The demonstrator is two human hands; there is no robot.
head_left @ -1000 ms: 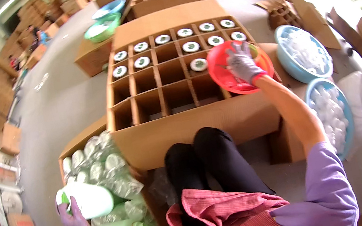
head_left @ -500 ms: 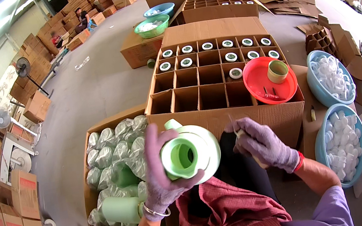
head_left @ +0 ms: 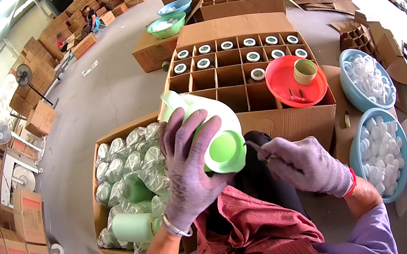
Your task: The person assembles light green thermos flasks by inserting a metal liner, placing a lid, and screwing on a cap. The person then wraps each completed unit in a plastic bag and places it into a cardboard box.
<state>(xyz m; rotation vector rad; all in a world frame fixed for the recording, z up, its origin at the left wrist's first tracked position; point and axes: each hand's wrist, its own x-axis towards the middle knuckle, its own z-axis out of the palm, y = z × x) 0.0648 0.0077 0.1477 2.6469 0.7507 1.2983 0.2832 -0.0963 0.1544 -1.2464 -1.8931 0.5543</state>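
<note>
In front of my lap, my left hand (head_left: 185, 165) is wrapped round a light green jug (head_left: 223, 118) with a handle at its upper left. The jug is tilted, its round mouth turned toward me and to the right. My right hand (head_left: 307, 166) is closed round a thin tool with a dark curved tip (head_left: 253, 145). This tip is at the right edge of the jug's mouth; whether it touches cannot be made out. Most of the tool's handle is hidden in my fingers. Both hands wear purple-grey gloves.
Ahead stands a divided carton (head_left: 289, 126) with several white-lidded items; a red bowl (head_left: 275, 88) rests on it. To the left, a box (head_left: 98, 201) holds plastic-wrapped pieces and a pale green container (head_left: 133, 228). Blue basins (head_left: 355, 158) of white parts stand right. A co-worker sits beyond.
My left hand has turned the jug, so its mouth now faces lower right. My right hand has brought the tool's tip up to the mouth's edge. The co-worker has moved a green jug aside.
</note>
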